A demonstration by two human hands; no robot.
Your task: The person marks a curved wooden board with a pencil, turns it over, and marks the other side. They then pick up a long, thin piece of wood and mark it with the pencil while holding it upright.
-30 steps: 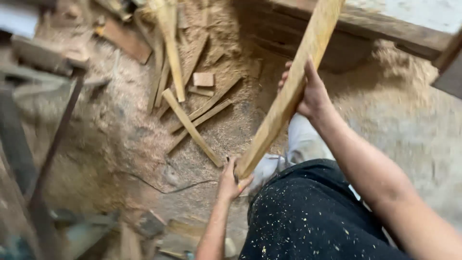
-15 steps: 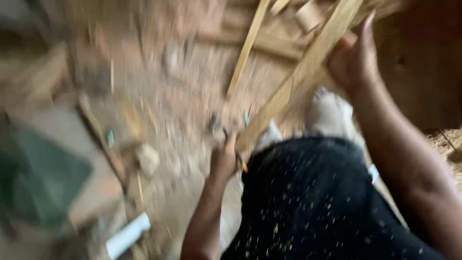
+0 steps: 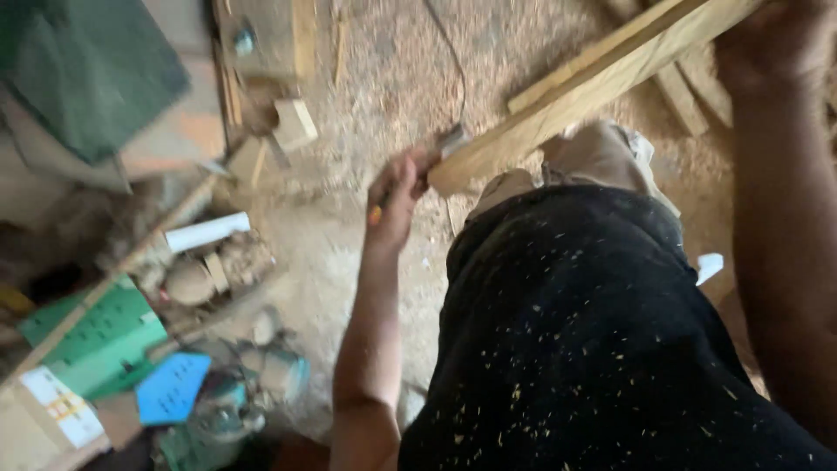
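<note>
Nearest the camera: black garment [image 3: 593, 349], flecked with pale sawdust, filling the lower right and hiding the floor beneath it. Below the hem, light trousers [image 3: 602, 157], partly covered by the plank.

Left hand [image 3: 399, 187] closed around the near end of the wooden plank [image 3: 593, 87], with a slim orange-tipped object, probably a pencil [image 3: 375, 214], pinched in the same fist; blurred, identity uncertain. Small grey metallic piece at the plank end, just above the knuckles; too smeared to name. Left forearm cut off by the bottom edge.

Right hand [image 3: 776, 39] at the top right corner, cropped by the frame and in shadow; resting on the far part of the plank, grip apparently closed around it, fingers not distinguishable. Right forearm running down the right edge.

Plank: pale, rough-sawn, rectangular in section, sloping from the left hand up to the right and out of the top of the frame, held clear of the floor above the knees.

Lower left: green perforated boxes [image 3: 105, 336], a blue panel [image 3: 170, 388], a teal power tool [image 3: 218, 419], all blurred. Further out: white tube [image 3: 207, 231], small wooden block [image 3: 295, 122], dark green sheet [image 3: 87, 61] at the upper left.

Farthest: sawdust-covered floor [image 3: 392, 70], thin dark cable [image 3: 453, 61] crossing it, loose wooden offcuts [image 3: 693, 92] beyond the plank.
</note>
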